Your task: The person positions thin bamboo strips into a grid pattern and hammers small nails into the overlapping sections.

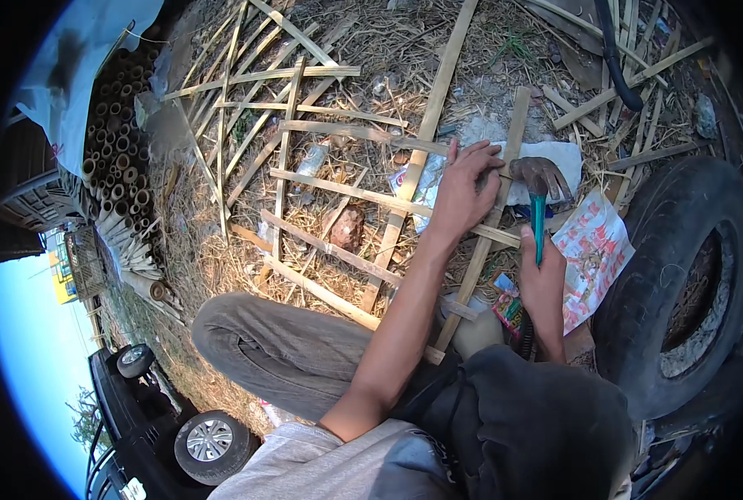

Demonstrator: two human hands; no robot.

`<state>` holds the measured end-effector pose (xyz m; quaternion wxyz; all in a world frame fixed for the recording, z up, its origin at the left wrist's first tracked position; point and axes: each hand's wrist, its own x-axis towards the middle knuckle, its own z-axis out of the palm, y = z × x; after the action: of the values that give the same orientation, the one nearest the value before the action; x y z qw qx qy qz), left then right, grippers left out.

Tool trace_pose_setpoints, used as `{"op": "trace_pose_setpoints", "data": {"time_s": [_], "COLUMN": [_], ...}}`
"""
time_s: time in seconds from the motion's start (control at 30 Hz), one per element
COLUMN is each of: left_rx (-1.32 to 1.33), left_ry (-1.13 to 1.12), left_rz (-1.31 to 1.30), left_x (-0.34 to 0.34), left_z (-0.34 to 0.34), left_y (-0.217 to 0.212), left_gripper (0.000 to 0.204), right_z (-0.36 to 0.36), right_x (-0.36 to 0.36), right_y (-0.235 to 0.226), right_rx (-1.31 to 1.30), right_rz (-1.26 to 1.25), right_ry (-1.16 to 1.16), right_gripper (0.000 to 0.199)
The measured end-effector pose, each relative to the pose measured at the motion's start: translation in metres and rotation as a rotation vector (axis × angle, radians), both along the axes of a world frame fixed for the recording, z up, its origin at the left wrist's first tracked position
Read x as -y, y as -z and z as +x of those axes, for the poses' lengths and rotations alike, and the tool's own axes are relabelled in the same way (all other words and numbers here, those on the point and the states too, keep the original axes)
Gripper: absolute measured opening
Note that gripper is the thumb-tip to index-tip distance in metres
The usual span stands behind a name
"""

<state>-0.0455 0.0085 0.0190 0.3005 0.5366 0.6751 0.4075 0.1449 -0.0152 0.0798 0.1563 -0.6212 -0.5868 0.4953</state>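
Observation:
My left hand [463, 196] lies over a long bamboo slat [515, 125] where it crosses a rung of the bamboo lattice frame [330, 246], fingers stretched and holding the slat down. Just to its right, my right hand [545, 283] grips the teal handle of a claw hammer [538, 177]. The rusty hammer head hovers close to my left fingertips, above the slat. Whether a nail sits under my fingers is hidden. The lattice lies flat on straw-covered ground in front of my bent knee [263, 342] in grey trousers.
A big black tyre [680, 250] stands close at the right, with a printed red and white sheet [596, 250] beside it. A stone [348, 227] lies under the lattice. Stacked bamboo poles [117, 150] are at the left, loose slats and a black hose [617, 58] beyond. A dark vehicle [138, 417] is lower left.

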Motion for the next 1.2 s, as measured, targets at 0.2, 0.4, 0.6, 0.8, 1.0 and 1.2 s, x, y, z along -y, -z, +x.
{"op": "trace_pose_setpoints", "data": {"time_s": [0.2,0.4,0.6,0.8,1.0,1.2], "left_rx": [-0.160,-0.352,-0.266,-0.396,-0.373,-0.443], "left_ry": [-0.039,-0.152,-0.132,-0.164,-0.167,-0.161], "left_rz": [-0.012,-0.035,-0.088,0.018,0.006,-0.045], "left_x": [0.007,-0.003,0.003,-0.001,-0.003,0.001], "left_z": [0.002,0.030,0.015,0.027,0.026,0.022], "left_y": [-0.008,-0.009,0.002,-0.001,-0.006,-0.008], "left_gripper": [0.018,0.014,0.029,0.058,0.057,0.055], "right_z": [-0.018,-0.024,-0.035,-0.008,0.062,0.099], "right_x": [0.006,-0.005,-0.007,-0.003,-0.008,-0.009], "right_y": [0.003,0.023,0.017,0.024,0.058,0.084], "right_rx": [-0.003,-0.014,0.063,-0.077,0.011,0.646], "right_rz": [0.067,0.115,0.332,0.217,0.076,0.178], "right_ry": [0.117,0.192,0.055,0.045,0.546,0.377], "right_gripper": [0.043,0.024,0.031,0.029,0.022,0.028]}}
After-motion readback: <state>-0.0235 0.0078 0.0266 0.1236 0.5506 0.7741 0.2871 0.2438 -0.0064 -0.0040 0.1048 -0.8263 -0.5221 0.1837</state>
